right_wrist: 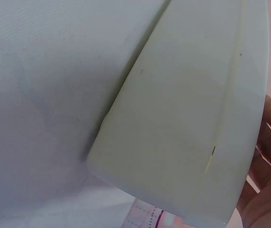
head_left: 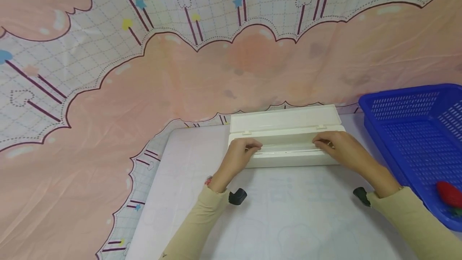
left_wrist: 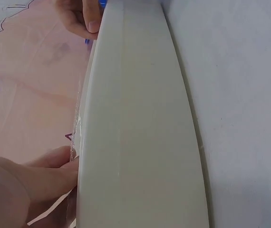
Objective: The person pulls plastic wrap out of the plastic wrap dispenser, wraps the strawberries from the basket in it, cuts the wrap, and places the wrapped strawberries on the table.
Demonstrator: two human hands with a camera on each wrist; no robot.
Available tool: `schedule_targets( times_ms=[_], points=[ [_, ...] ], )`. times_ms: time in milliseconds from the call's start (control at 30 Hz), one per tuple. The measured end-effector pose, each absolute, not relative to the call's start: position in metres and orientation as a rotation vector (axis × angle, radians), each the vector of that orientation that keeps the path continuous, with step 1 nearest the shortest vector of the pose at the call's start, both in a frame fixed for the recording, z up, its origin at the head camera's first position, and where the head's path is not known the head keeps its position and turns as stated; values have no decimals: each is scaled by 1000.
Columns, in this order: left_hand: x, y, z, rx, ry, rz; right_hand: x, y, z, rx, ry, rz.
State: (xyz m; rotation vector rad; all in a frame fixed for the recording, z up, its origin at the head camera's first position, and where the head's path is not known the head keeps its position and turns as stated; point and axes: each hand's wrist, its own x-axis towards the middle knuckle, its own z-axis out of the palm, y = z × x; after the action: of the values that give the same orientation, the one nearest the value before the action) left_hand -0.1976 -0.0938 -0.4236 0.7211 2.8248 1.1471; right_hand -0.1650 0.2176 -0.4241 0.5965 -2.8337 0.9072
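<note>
A long white plastic box [head_left: 292, 160] lies near the back of the table, its hinged lid [head_left: 285, 118] swung up and away. Over its left end, my left hand [head_left: 237, 156] pinches with thumb and fingertips at the front of the opening. My right hand [head_left: 343, 149] does the same near the other end. Between them runs a shiny, thin edge, and in the left wrist view a crinkled strip of clear plastic film [left_wrist: 75, 130] shows by the left fingers. In the right wrist view the box's front wall [right_wrist: 183, 114] hides the right fingertips.
To the right stands a blue plastic basket [head_left: 391, 161] with a red strawberry-shaped object [head_left: 449, 194] in it. The white tabletop [head_left: 288, 224] reaches toward me. Behind the table hangs a pink patterned cloth [head_left: 202, 79].
</note>
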Motion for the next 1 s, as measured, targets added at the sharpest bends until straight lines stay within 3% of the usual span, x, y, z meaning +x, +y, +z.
schedule_targets(
  times_ms=[1000],
  points=[
    [-201, -119, -420, 769, 2936, 890, -165, 226, -430, 621, -2708, 700]
  ],
)
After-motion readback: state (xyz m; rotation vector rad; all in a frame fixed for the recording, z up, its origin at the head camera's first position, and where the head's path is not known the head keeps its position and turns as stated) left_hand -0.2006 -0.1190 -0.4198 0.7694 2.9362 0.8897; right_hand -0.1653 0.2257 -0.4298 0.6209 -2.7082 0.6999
